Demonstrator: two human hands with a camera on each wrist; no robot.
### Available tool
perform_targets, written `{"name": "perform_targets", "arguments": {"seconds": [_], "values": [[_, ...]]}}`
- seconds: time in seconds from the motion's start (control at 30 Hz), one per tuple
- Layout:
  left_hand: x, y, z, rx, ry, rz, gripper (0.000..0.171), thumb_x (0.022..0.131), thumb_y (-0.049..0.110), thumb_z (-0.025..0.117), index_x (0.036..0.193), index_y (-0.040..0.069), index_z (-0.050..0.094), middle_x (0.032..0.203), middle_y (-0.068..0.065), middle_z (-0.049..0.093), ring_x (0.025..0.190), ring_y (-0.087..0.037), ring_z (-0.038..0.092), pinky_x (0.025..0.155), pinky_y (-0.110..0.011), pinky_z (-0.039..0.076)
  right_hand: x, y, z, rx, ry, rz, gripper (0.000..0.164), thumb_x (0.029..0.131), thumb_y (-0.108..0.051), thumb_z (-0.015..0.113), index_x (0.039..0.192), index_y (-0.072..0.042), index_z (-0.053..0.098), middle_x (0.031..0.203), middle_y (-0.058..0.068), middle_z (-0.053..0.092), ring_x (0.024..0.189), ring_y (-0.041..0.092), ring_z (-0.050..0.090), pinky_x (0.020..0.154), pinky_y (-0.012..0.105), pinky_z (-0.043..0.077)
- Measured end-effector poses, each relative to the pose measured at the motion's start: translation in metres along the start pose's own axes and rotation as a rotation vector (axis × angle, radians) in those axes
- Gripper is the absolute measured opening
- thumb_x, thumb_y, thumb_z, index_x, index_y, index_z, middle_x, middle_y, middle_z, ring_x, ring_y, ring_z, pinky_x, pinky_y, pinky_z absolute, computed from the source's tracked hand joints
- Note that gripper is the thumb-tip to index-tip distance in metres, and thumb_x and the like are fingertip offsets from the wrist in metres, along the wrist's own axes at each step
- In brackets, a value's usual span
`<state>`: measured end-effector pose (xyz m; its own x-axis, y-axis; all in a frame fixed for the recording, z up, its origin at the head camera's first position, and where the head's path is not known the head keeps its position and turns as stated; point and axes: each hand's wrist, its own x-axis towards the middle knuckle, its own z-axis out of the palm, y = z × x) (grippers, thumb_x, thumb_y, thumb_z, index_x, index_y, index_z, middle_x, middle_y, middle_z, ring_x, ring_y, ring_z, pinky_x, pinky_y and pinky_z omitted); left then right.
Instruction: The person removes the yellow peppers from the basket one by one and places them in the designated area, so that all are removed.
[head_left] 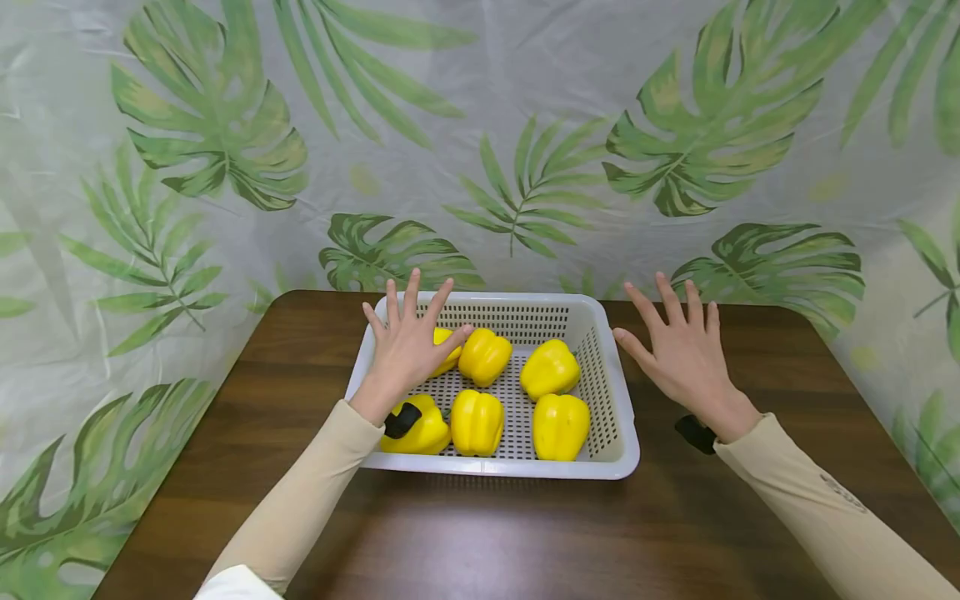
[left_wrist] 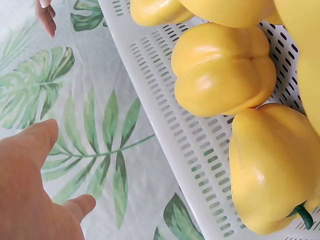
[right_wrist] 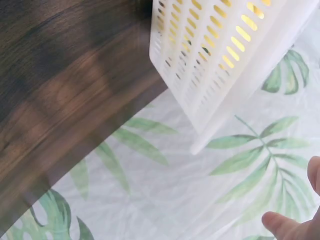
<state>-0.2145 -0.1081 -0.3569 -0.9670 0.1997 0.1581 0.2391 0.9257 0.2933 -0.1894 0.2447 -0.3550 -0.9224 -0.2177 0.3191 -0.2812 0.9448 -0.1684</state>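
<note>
A white perforated plastic basket (head_left: 480, 467) stands on the table with several yellow bell peppers in it, among them one at the front right (head_left: 561, 427) and one at the front middle (head_left: 477, 422). Over the basket's left part hovers my left hand (head_left: 407, 348), fingers spread and holding nothing. It partly hides a back-left pepper (head_left: 447, 354). To the right of the basket, my right hand (head_left: 684, 357) is held with fingers spread, its thumb close to the rim. In the left wrist view, a green stem (left_wrist: 302, 215) shows on one pepper.
The dark wooden table (head_left: 480, 542) extends around the basket on both sides and in front. Behind it hangs a pale cloth (head_left: 540, 75) printed with green leaves. A black wrist strap piece (head_left: 696, 434) sits at the right wrist.
</note>
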Motion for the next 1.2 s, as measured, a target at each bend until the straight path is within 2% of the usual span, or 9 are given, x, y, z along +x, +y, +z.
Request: {"name": "perform_targets", "arguments": {"seconds": [0.4, 0.7, 1.0, 1.13, 1.2], "values": [[-0.003, -0.002, -0.004, 0.016, -0.006, 0.007, 0.075, 0.091, 0.067, 0.038, 0.154, 0.033, 0.014, 0.159, -0.009, -0.008, 0.139, -0.04, -0.017, 0.1, -0.068, -0.013, 0.001, -0.007, -0.004, 0.015, -0.01, -0.021, 0.069, 0.095, -0.054, 0.045, 0.152, -0.018, 0.028, 0.156, 0.022, 0.012, 0.139, 0.048, 0.003, 0.104, 0.067, 0.004], [-0.011, -0.006, -0.02, 0.029, 0.023, 0.031, 0.075, 0.091, 0.065, 0.04, 0.154, 0.033, 0.015, 0.159, -0.01, -0.005, 0.141, -0.04, -0.011, 0.101, -0.069, -0.007, 0.002, -0.014, -0.009, 0.049, -0.007, -0.068, 0.069, 0.096, -0.051, 0.047, 0.152, -0.017, 0.028, 0.156, 0.021, 0.013, 0.14, 0.045, 0.005, 0.106, 0.064, 0.005], [-0.024, -0.027, -0.038, -0.057, 0.045, 0.052, 0.073, 0.093, 0.059, 0.045, 0.154, 0.03, 0.017, 0.159, -0.01, -0.003, 0.142, -0.041, -0.005, 0.103, -0.068, -0.002, 0.006, -0.022, -0.01, 0.125, 0.009, -0.155, 0.064, 0.096, -0.041, 0.054, 0.149, -0.012, 0.033, 0.154, 0.022, 0.018, 0.138, 0.046, 0.014, 0.106, 0.062, 0.012], [-0.03, -0.041, -0.045, -0.104, 0.045, 0.064, 0.073, 0.094, 0.052, 0.051, 0.154, 0.027, 0.018, 0.159, -0.013, 0.0, 0.141, -0.044, 0.004, 0.105, -0.066, 0.005, 0.008, -0.027, -0.009, 0.159, 0.014, -0.2, 0.065, 0.094, -0.036, 0.059, 0.148, -0.011, 0.034, 0.154, 0.021, 0.021, 0.138, 0.043, 0.019, 0.106, 0.061, 0.017], [-0.033, -0.049, -0.049, -0.134, 0.044, 0.069, 0.073, 0.094, 0.047, 0.054, 0.154, 0.024, 0.019, 0.158, -0.016, 0.004, 0.139, -0.046, 0.011, 0.104, -0.066, 0.012, 0.008, -0.03, -0.01, 0.174, 0.011, -0.219, 0.065, 0.093, -0.034, 0.061, 0.149, -0.011, 0.034, 0.153, 0.02, 0.022, 0.137, 0.042, 0.021, 0.106, 0.06, 0.018]]}}
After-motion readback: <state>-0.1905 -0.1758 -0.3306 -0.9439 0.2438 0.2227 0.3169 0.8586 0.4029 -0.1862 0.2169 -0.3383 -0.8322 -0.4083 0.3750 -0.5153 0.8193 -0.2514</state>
